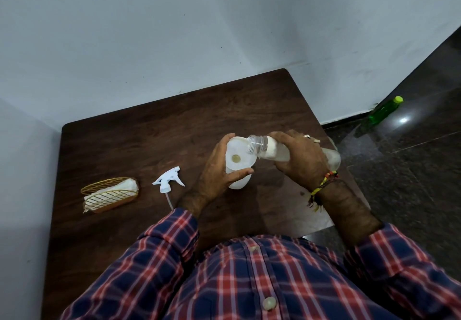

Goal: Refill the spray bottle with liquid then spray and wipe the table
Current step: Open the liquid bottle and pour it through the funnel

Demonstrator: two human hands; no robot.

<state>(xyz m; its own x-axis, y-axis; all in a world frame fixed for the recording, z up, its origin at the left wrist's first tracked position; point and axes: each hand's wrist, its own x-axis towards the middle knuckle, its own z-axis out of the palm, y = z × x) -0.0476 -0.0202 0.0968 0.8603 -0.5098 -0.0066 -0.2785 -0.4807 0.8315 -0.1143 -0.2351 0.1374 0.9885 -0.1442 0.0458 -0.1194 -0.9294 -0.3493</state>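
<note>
Spray bottle [238, 170] upright in left hand [219, 172]; right hand [299, 160] grips clear bottle [269, 148], mouth seemingly left.

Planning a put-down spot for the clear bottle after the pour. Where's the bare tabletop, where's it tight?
Bare: the far strip of the table between the wall and both hands, and the left near patch below the napkin basket. Tight: the middle band, where the trigger sprayer head lies close beside the left hand gripping the white bottle, and the right hand tilting the clear bottle.
</note>
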